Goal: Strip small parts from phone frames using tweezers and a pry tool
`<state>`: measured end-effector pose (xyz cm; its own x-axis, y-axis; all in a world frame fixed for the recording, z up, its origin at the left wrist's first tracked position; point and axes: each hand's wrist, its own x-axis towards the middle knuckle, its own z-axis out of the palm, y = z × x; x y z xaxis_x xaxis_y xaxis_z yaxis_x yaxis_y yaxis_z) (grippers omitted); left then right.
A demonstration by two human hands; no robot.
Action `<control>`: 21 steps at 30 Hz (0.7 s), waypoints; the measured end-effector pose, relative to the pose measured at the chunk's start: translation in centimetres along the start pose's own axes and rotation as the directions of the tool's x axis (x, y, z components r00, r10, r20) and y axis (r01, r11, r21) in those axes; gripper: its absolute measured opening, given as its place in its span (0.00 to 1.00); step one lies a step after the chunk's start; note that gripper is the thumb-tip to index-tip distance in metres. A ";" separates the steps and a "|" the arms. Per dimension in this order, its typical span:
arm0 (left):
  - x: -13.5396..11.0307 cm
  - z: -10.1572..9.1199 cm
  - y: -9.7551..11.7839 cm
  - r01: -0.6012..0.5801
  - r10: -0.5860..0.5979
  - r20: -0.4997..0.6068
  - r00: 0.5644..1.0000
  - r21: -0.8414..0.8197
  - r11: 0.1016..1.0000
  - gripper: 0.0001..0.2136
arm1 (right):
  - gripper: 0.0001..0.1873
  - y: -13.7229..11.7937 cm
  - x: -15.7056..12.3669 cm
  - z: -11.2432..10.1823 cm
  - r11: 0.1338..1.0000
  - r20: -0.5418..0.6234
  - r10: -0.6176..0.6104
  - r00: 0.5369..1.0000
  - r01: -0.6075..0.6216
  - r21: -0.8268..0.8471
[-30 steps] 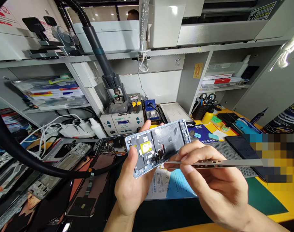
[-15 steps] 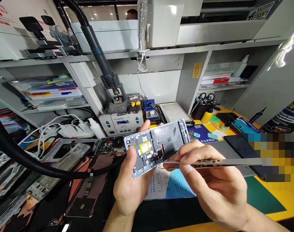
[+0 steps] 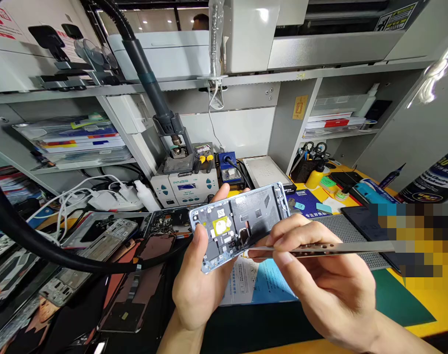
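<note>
My left hand grips an opened phone frame by its left end, thumb on the near face and fingers behind. The frame is tilted, with its inner side, a yellow patch and small metal parts facing me. In my right hand is a pair of metal tweezers, pinched between thumb and fingers. Their tips point left and lie at the lower edge of the frame; whether they touch it or hold anything small I cannot tell. Below the frame a blue and white printed sheet lies on the dark green mat.
Phone frames and screens crowd the left side, under a black hose. Behind my hands stands a hot air station. On the right are a dark phone, a perforated grey mat and a yellow bottle.
Very little differs. Both hands hold the phone frame and tweezers in nearly the same place, with only a slight shift of the tweezers.
</note>
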<state>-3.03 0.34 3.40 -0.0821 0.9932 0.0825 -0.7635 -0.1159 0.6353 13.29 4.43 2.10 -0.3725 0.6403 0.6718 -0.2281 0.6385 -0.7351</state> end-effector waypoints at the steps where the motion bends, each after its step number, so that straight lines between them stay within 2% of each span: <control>1: 0.0 0.0 0.0 -0.001 0.001 -0.001 1.000 -0.002 1.000 0.33 | 0.14 0.1 0.0 0.0 1.000 0.004 -0.001 1.000 0.001 -0.004; 10: 0.0 -0.1 -0.2 -0.004 0.004 0.003 1.000 0.005 1.000 0.33 | 0.13 0.0 0.1 0.1 1.000 0.003 0.002 1.000 -0.002 -0.013; 15: 0.0 0.0 -0.3 -0.010 0.011 -0.028 1.000 0.026 1.000 0.34 | 0.15 -0.4 0.1 0.3 0.999 -0.052 -0.023 0.998 0.024 0.025; 21: 0.1 0.2 -0.5 -0.011 0.013 -0.039 0.999 0.039 0.999 0.34 | 0.19 -0.1 -0.6 0.4 0.998 0.019 -0.064 0.998 0.064 0.016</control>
<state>-2.57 0.44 3.24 -0.1166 0.9913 0.0604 -0.7369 -0.1271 0.6640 13.22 3.83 1.70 -0.3738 0.5900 0.7156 -0.2658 0.6711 -0.6921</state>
